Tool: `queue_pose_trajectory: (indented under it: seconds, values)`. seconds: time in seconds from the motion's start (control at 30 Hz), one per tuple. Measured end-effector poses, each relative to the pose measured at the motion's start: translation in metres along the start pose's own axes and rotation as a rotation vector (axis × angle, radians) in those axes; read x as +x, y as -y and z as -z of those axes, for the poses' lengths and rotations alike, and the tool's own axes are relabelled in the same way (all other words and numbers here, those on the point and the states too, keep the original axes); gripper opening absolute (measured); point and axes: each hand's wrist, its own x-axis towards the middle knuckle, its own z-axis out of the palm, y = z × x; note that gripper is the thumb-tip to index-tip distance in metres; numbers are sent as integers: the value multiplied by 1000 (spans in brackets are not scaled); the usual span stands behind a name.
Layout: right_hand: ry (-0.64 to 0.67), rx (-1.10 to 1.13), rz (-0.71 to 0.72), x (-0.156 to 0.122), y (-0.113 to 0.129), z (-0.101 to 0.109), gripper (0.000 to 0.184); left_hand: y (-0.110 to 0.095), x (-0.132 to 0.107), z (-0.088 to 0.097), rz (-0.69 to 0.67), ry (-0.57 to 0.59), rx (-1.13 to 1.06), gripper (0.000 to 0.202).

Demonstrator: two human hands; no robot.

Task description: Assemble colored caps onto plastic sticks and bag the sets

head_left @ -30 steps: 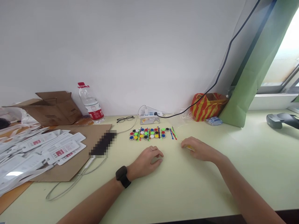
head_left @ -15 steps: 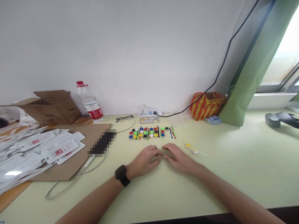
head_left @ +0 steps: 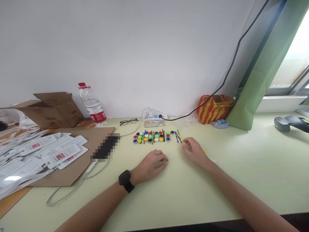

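Observation:
My left hand (head_left: 153,165), with a ring and a black watch, rests on the pale green table (head_left: 154,199). Its fingers are loosely curved, the thumb stands apart, and nothing is in it. My right hand (head_left: 195,153) is just right of a few thin coloured sticks (head_left: 178,136), fingers bent and parted, with nothing visible between them. Whether it touches the sticks I cannot tell. Beyond both hands, small round coloured discs (head_left: 150,140) lie in rows with more sticks among them. A white stick (head_left: 211,158) shows beside my right wrist, partly hidden, with a bit of yellow.
At the left lie white tags (head_left: 60,156) on flat cardboard (head_left: 83,170), near a blurred-out dark object with a cable. Along the wall stand an open carton (head_left: 58,112), a bottle (head_left: 96,111), glasses (head_left: 128,121), a power strip (head_left: 155,117) and a striped bag (head_left: 209,109).
My right hand has moved right and away from my left hand, over to the coloured sticks. It now covers most of the yellow and white piece. My left hand stays in place.

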Motion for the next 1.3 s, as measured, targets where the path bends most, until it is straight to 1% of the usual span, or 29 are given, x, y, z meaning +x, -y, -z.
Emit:
queue_pose_trajectory:
  seconds: [0.13,0.33,0.47,0.6,0.77,0.9,1.03,1.1,1.17,1.23,1.3]
  values:
    - [17,-71,72,1,0,-4,31,0,0,0,8,-5,0,13]
    - [65,-159,93,3,-1,-10,43,1,0,-2,11,-9,8,12]
    - [72,-194,107,3,-1,-13,40,0,0,-1,16,5,14,12]
    - [72,-197,87,3,0,-13,36,-1,1,1,15,16,13,12]
    - [69,-216,93,5,-1,-14,42,-1,1,0,20,12,8,12]
    - [58,-232,100,6,-3,-15,42,0,1,-1,22,16,9,12]
    - [17,-271,155,4,0,-16,44,0,2,-1,23,11,13,13]
    - [30,-307,205,2,4,-15,41,0,2,-1,22,14,15,13]
    - [68,-315,247,0,11,-14,33,-1,2,0,22,16,19,13]
    - [89,-281,267,-2,17,-13,23,-1,2,0,23,17,27,13]
    - [73,-232,270,-2,21,-11,19,-1,2,0,24,17,33,13]
